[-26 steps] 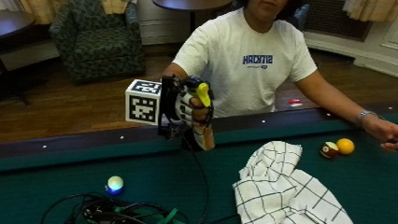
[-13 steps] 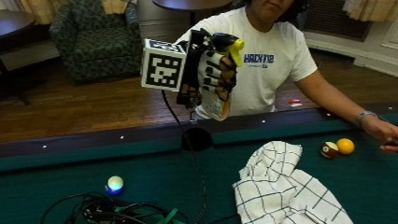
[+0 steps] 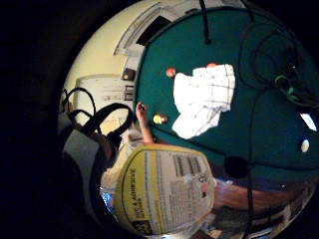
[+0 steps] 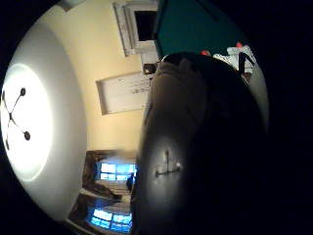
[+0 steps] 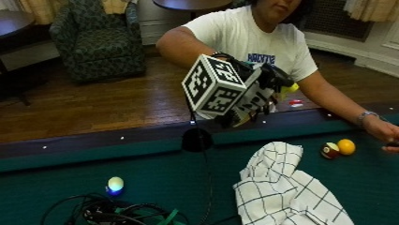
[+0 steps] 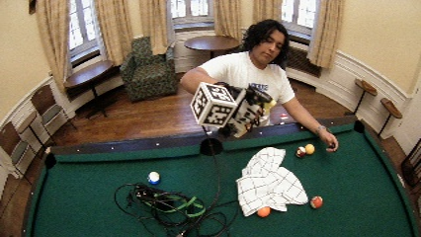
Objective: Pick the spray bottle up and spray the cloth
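In the outside view my gloved right hand [image 5: 257,95] grips the spray bottle [image 5: 289,87] in the air above the near rail, tilted so its yellow nozzle points toward the person's left. The white checked cloth [image 5: 282,188] lies crumpled on the green felt below and in front of the hand. The wide outside view shows the same hand [image 6: 247,111], bottle [image 6: 268,104] and cloth [image 6: 267,180]. The bottle's yellow-and-white label [image 3: 164,191] fills much of the little finger side palm view, with the cloth [image 3: 204,97] beyond. A dark bottle body [image 4: 195,147] blocks the thumb side view.
A striped ball [image 5: 329,150] and a yellow ball [image 5: 346,146] sit by the person's bare left hand [image 5: 380,133] on the felt. A glowing ball [image 5: 115,184] and a tangle of cables [image 5: 112,213] lie at the left. The side pocket [image 5: 197,139] is under the hand. Two orange balls [image 6: 264,212] touch the cloth's near edge.
The hand has raised the bottle from just above the rail, then carried it toward the cloth's side and tipped it over. The cloth and balls have not moved.
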